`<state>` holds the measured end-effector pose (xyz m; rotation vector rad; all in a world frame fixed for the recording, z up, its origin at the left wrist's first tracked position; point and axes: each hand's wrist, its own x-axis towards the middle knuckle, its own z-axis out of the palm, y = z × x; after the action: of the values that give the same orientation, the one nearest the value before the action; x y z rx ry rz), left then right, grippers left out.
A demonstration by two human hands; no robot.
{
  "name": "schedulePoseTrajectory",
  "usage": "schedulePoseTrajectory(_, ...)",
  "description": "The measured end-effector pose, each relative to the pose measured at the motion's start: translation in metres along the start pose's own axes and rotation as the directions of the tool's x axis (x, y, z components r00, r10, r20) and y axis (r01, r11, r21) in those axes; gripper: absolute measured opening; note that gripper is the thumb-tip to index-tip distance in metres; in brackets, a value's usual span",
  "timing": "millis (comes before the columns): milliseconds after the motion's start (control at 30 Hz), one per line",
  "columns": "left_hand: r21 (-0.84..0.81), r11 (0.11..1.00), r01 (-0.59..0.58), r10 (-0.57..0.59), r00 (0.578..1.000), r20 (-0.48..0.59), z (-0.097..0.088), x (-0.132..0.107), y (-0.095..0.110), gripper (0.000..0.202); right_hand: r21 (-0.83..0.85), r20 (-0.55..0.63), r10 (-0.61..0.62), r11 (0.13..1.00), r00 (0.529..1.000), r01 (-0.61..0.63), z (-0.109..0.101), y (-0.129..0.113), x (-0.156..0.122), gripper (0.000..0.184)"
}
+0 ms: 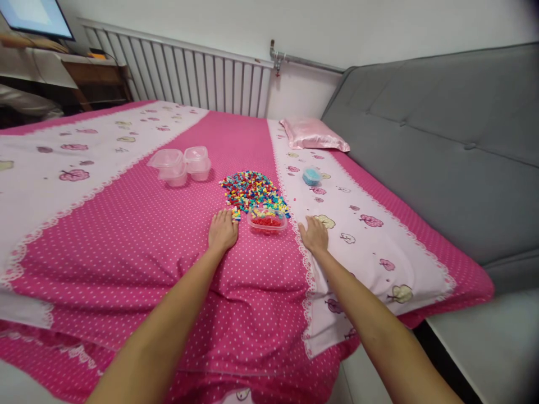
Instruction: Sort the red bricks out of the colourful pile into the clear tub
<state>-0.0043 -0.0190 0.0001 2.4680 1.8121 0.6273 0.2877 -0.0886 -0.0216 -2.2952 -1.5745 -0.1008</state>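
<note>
My left hand (223, 230) lies flat on the pink bedspread (138, 269), its fingertips close to the near-left edge of a pile of small multicoloured pieces (250, 189). Flat on the white printed strip rests my right hand (314, 233), fingers stretched out and holding nothing. Between the hands, against the front of the pile, stands a clear plastic container (268, 229) with red pieces in it. A small clear container of blue pieces (311, 177) sits beyond my right hand. What the tiny pieces are exactly is too small to tell.
Several clear plastic tubs (168, 163) stand at the left behind the pile. A pink pillow (314, 134) lies near the grey padded headboard (442, 129). Along the back wall runs a radiator (189, 73). A person's arm (31, 42) rests on a desk by a monitor (37, 17).
</note>
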Motion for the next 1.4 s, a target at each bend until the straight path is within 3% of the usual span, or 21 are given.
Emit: schedulePoseTrajectory(1400,0.06,0.998,0.013,-0.014,1.0,0.012,-0.0007,0.0011,0.0015,0.051,0.058,-0.062,-0.006,0.998,0.998,0.01,0.0016,0.0001,-0.0007,0.052)
